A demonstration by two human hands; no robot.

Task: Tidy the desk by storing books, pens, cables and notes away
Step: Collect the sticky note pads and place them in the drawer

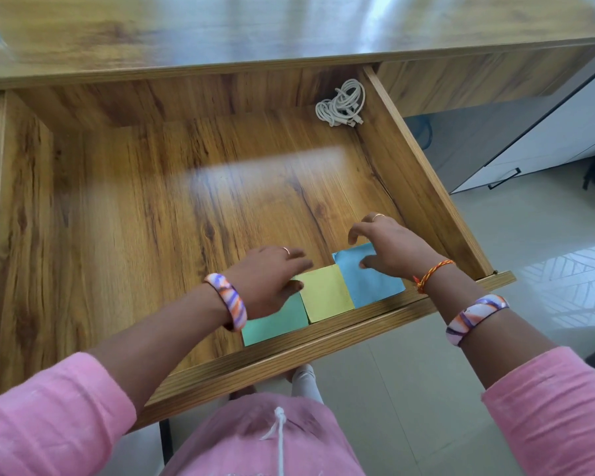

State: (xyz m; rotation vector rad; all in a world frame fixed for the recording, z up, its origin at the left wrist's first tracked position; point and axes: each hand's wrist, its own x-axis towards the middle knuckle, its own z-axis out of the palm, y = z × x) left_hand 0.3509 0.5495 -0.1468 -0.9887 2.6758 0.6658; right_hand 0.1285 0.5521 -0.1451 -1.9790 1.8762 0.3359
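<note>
Left hand: your left hand lies with fingers straight, resting on the green square paper note.
Right hand: your right hand hovers with fingers spread and bent, thumb touching the blue square paper note.
Notes: the yellow square paper note sits between the green and the blue, all three against the front wall of the open wooden drawer.
Cable: the coiled white cable lies in the drawer's far right corner.

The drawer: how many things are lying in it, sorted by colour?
Green note: 1
Yellow note: 1
Blue note: 1
White cable bundle: 1
Total: 4 things in the drawer, the three notes in a row along its front edge and the cable in the far right corner.
</note>
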